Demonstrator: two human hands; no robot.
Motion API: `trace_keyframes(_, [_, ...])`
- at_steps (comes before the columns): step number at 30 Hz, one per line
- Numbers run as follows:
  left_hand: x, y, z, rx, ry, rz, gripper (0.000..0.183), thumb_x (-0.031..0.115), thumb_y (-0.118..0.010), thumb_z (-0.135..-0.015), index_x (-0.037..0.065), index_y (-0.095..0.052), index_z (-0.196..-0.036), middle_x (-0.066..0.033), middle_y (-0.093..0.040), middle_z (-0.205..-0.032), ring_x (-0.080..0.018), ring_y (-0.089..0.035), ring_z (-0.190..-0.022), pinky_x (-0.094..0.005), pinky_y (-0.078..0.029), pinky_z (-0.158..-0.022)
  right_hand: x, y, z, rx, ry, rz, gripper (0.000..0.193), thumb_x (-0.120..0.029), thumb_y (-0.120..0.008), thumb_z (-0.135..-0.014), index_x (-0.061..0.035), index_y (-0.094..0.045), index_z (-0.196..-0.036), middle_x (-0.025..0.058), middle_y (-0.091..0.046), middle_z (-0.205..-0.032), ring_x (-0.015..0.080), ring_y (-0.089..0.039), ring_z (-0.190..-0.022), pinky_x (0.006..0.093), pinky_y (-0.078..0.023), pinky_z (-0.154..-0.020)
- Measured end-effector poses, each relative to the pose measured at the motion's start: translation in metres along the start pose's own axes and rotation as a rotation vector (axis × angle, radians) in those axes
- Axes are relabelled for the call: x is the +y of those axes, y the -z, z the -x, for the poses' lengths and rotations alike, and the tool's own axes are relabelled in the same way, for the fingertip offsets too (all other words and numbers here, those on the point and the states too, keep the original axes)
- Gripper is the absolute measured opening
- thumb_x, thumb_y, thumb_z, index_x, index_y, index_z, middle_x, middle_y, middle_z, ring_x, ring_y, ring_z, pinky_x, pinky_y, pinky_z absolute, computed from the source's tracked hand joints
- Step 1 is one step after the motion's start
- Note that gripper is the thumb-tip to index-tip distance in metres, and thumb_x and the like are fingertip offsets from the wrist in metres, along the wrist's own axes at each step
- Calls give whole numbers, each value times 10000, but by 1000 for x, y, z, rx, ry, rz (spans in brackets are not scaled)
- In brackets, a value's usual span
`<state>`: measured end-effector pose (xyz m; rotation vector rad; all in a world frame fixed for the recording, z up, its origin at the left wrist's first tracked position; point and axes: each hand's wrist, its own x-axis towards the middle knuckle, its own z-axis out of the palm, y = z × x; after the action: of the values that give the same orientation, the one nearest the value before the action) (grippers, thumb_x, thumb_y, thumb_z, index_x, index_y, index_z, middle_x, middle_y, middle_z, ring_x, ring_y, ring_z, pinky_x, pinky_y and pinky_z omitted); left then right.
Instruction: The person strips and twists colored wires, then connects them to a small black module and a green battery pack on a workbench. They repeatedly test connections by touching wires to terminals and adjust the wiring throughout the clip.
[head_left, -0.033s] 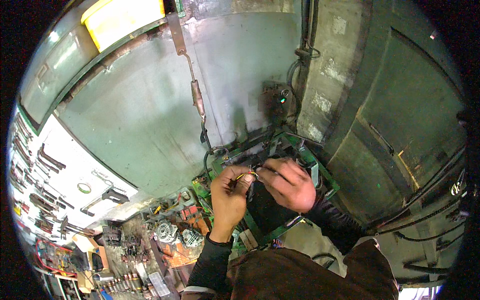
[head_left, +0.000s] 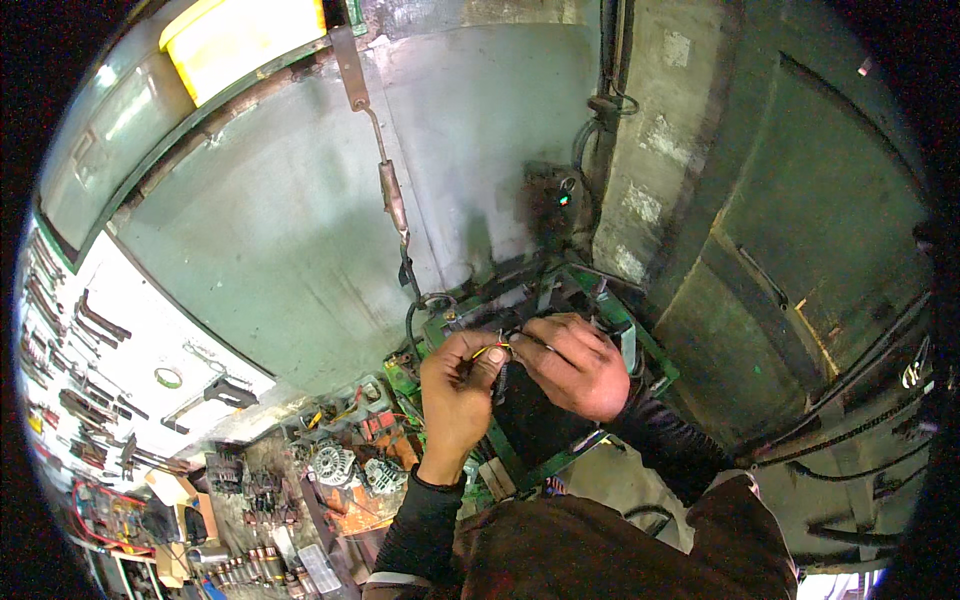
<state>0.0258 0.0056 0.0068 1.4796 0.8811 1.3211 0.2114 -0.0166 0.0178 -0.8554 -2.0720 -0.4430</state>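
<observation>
My left hand (head_left: 457,390) pinches thin red and yellow wires (head_left: 490,349) between thumb and forefinger. Meeting it from the right, my right hand (head_left: 578,368) has its fingers closed at the wire ends, where the fingertips hide exactly what they grip. A dark sleeved cable (head_left: 501,382) hangs down just below the pinch. Both hands are over a green metal frame (head_left: 560,462), whose inside is mostly dark.
Left of the frame, two alternator housings (head_left: 331,464) lie among parts on a cluttered bench. Sockets (head_left: 262,565) stand nearer me. Hand tools and a hacksaw (head_left: 232,391) hang on a white panel (head_left: 150,290). A metal rod (head_left: 394,200) with a cable hangs before the grey wall.
</observation>
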Motion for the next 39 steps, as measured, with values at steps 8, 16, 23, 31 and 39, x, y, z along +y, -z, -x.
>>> trace_keyframes(8, [2,-13,0,34,-117,-89,56,-31,-638,-927,-7,-670,-966,-24,-663,-857,-77,-569,-758,-227,-451,-697,-2,-4,-7,-87,-837,-709,142,-77,-724,-840,16,-669,-933,121,-641,-941,218,-636,-762,340,-513,-631])
trace_keyframes(16, [-1,-12,-12,10,-56,-50,37,10,-655,-917,5,-670,-951,-18,-676,-861,-99,-590,-795,-244,-459,-747,0,-2,3,81,-509,-314,262,-5,-709,-840,-4,-670,-1100,144,-650,-1006,275,-663,-912,364,-541,-749])
trace_keyframes(23, [4,-15,-18,-26,-2,-122,37,46,-662,-919,22,-674,-944,-9,-676,-855,-96,-590,-812,-244,-456,-762,13,-3,3,53,-129,-79,296,-24,-783,-771,-35,-697,-1054,123,-656,-1012,302,-667,-905,385,-545,-805])
trace_keyframes(31, [6,-15,-30,-81,-124,-66,50,6,-653,-930,7,-679,-972,-21,-681,-878,-84,-609,-805,-233,-476,-729,29,-12,36,110,-921,-1337,143,-113,-627,-955,24,-671,-951,88,-671,-898,186,-624,-769,335,-504,-691])
trace_keyframes(39, [-7,-19,-39,-4,-8,302,104,69,-661,-958,-28,-645,-992,-72,-664,-962,-155,-607,-925,-297,-473,-894,-27,-108,89,515,-1566,-1581,503,-464,-527,-1032,-31,-621,-1270,105,-619,-1233,232,-598,-1119,402,-462,-992])
